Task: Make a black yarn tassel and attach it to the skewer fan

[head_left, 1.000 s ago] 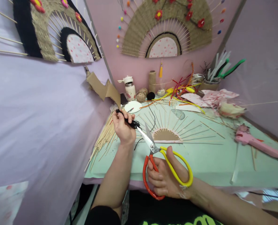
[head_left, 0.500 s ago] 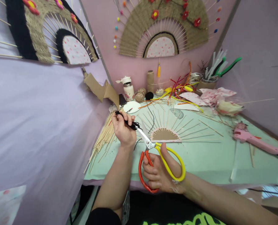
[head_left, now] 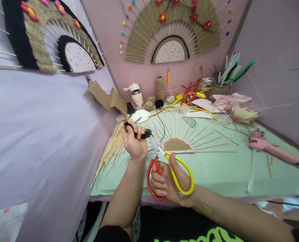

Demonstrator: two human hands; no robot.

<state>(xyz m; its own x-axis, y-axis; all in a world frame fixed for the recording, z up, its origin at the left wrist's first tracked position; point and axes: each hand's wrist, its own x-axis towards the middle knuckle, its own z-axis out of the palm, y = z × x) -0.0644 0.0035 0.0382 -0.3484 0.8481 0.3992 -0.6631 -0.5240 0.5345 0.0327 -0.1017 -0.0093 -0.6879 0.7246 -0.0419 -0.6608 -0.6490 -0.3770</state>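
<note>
A bundle of black yarn (head_left: pixel 146 133) is pinched in my left hand (head_left: pixel 134 143), its looped end sticking out to the right. My right hand (head_left: pixel 171 179) grips a pair of scissors (head_left: pixel 159 153) with one red and one yellow handle. The blades are parted and point up toward the yarn loops, close beside them. Behind the blades lies a half-round cardboard piece (head_left: pixel 177 145) with thin sticks fanned out from it. A black yarn strand runs from a black ball (head_left: pixel 159 103) down toward the scissors.
Loose bamboo sticks (head_left: pixel 109 151) are piled at the left. A pink glue gun (head_left: pixel 272 151) lies at the right. Along the back stand a white bottle (head_left: pixel 137 97), twine balls (head_left: pixel 149 103), a twine spool (head_left: pixel 160 87) and a pot (head_left: pixel 221 89) with green-handled pliers. Finished woven fans (head_left: pixel 169 37) hang behind.
The scissors have tilted more upright, their blades shifting from below the yarn to the right of its loops. The yarn's end now shows clearer loops. The whole view has shifted slightly.
</note>
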